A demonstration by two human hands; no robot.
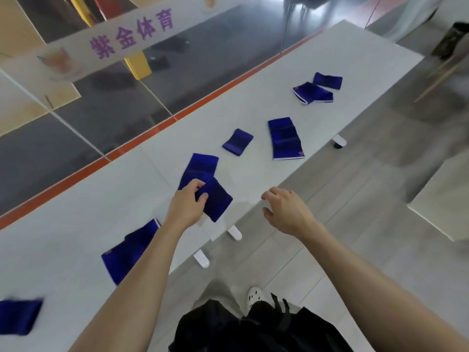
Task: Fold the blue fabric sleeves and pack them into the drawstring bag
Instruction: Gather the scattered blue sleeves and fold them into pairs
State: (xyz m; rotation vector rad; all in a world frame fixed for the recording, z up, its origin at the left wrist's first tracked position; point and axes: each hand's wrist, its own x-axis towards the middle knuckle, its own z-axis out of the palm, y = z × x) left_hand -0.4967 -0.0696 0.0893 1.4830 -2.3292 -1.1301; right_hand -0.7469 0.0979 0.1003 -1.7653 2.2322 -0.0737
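Black bag [253,329], likely the drawstring one, sits below; left hand [186,207] grips folded sleeve [218,200], right hand [286,212] loose, empty; packing next.

A commercial sports premises: a glass partition [114,102] carries a frosted band [76,59] printed with purple Chinese characters [132,34] reading "Zijin Sports". Alongside runs a long white worktop [355,54], an orange strip [142,138] at its far edge, above grey wood-look flooring [355,199].
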